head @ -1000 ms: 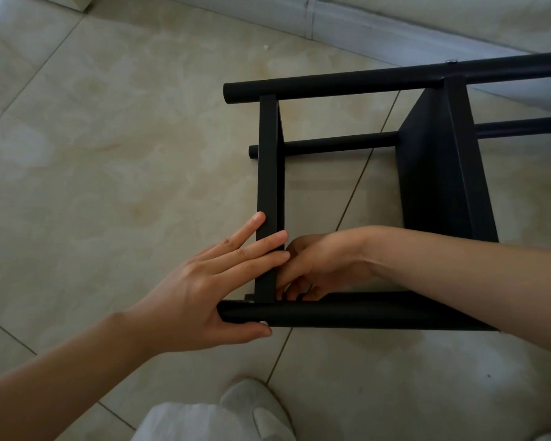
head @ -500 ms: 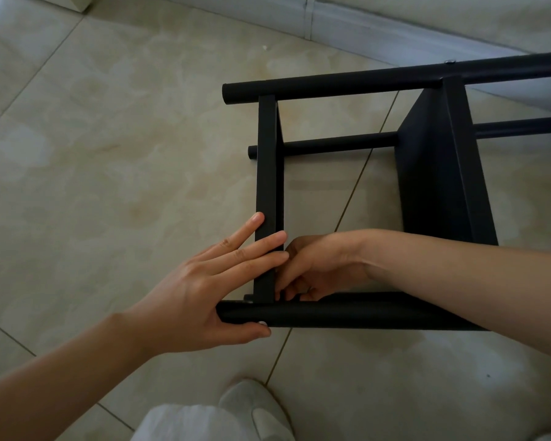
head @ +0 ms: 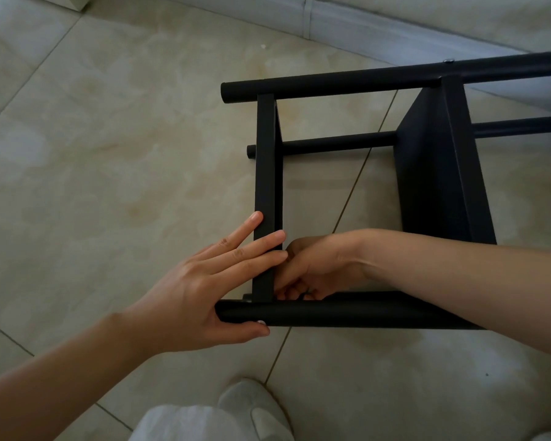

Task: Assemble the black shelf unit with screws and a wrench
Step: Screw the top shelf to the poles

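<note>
Black shelf unit [head: 439,173] (on tile): left hand [head: 191,291] steadies, right hand [head: 318,268] reaches inside.

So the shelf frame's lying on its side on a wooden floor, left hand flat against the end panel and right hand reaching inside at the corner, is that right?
Not quite: the floor is pale glossy tile with grout lines, not wood, as the head view shows. The rest holds: the shelf frame lies on its side, the left hand presses flat on the end panel, and the right hand reaches inside at the corner.

Head-worn camera, steep downward view – close over hands [head: 204,291], floor [head: 109,154]
</note>
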